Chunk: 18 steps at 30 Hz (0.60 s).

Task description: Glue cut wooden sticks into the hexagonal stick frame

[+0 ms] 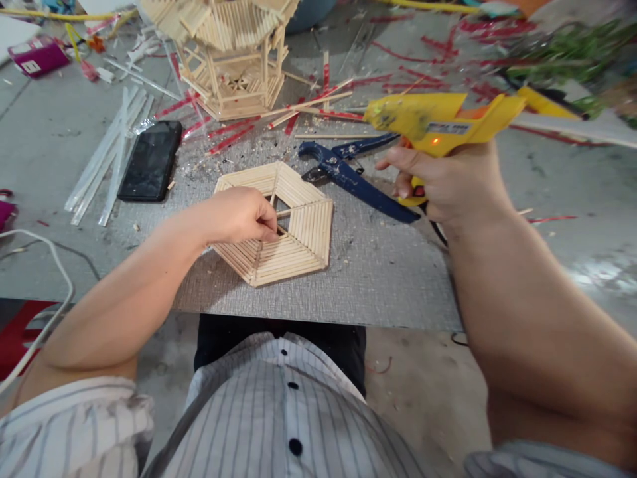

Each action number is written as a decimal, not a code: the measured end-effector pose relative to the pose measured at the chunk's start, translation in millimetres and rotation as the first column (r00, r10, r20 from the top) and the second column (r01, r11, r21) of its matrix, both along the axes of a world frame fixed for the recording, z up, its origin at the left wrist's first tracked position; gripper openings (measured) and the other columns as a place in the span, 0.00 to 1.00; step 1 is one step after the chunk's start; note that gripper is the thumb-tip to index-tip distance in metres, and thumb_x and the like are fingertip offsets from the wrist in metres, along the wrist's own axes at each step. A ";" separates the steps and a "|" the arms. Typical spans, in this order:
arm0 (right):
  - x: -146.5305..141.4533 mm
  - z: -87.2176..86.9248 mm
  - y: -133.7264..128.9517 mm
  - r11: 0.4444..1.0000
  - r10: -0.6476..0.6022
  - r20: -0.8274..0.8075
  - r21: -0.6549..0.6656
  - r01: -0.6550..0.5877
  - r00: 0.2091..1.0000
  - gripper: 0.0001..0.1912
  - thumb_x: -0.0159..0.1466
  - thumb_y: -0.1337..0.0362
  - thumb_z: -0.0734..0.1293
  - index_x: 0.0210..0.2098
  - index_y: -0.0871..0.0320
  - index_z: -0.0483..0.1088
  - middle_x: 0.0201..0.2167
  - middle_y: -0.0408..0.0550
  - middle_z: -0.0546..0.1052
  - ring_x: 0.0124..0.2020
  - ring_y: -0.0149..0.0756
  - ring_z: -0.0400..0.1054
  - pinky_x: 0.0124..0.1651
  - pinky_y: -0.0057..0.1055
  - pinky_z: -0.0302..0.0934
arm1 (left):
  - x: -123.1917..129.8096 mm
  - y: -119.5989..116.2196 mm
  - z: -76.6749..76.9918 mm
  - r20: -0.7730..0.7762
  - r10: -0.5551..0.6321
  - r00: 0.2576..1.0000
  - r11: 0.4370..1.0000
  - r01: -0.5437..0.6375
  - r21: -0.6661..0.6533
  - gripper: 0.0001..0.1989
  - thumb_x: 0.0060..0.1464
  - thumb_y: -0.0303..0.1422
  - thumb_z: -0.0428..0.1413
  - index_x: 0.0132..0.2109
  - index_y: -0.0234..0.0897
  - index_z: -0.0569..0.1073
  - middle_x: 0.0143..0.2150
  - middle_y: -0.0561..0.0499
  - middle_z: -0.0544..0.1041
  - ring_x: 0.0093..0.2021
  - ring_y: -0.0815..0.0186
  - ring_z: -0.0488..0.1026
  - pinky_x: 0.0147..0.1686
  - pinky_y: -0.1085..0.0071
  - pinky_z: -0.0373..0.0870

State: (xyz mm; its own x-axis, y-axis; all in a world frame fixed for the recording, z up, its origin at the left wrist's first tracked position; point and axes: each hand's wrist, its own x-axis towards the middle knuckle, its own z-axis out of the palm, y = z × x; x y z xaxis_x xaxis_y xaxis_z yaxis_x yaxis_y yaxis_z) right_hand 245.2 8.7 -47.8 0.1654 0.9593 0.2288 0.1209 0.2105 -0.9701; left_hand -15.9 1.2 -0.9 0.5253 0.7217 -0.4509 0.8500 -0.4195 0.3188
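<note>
My right hand [448,179] is wrapped round the handle of a yellow hot glue gun [423,119], raised over the right side of the table with its nozzle pointing left. An orange light glows on the gun's side. In front of me a hexagonal panel of thin wooden sticks [311,229] lies flat, with spokes crossing an opening at its centre. My left hand [246,216] reaches over the panel's left half, fingers pinched together at the central opening. Whatever sits between those fingertips is hidden. Blue-handled cutters [353,179] lie between the panel and the glue gun.
Behind the panel stands a wooden stick model with a roof [233,60]. A black phone [150,161] and clear glue sticks [109,153] lie to the left. Red plastic strips [233,136] and loose sticks litter the back. The grey table's front edge [318,322] runs before my body.
</note>
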 end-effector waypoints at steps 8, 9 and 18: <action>-1.0 0.7 -1.3 1.000 -0.004 0.001 -0.010 0.004 1.000 0.15 0.42 0.60 0.76 0.22 0.59 0.68 0.20 0.40 0.73 0.10 0.22 0.58 0.10 0.23 0.49 | 0.1 -0.8 -0.4 0.005 0.000 1.000 1.000 0.000 0.016 0.10 0.48 0.38 0.57 0.35 0.40 0.80 0.32 0.55 0.79 0.29 0.72 0.69 0.32 0.74 0.56; -0.9 1.1 -1.6 1.000 -0.002 0.005 -0.015 0.002 1.000 0.15 0.42 0.61 0.76 0.22 0.59 0.68 0.20 0.40 0.73 0.10 0.22 0.57 0.10 0.23 0.49 | 0.2 -0.8 0.0 0.005 0.000 1.000 1.000 0.000 0.009 0.10 0.48 0.38 0.58 0.35 0.40 0.80 0.32 0.55 0.79 0.29 0.72 0.69 0.32 0.74 0.56; -2.1 2.8 -2.2 1.000 0.001 0.028 -0.013 0.000 1.000 0.13 0.45 0.63 0.75 0.22 0.59 0.67 0.20 0.40 0.73 0.09 0.21 0.56 0.10 0.22 0.48 | -6.8 7.5 -2.0 0.062 -0.072 0.995 0.993 0.078 -0.094 0.11 0.49 0.37 0.56 0.36 0.39 0.80 0.34 0.56 0.80 0.32 0.71 0.71 0.36 0.75 0.59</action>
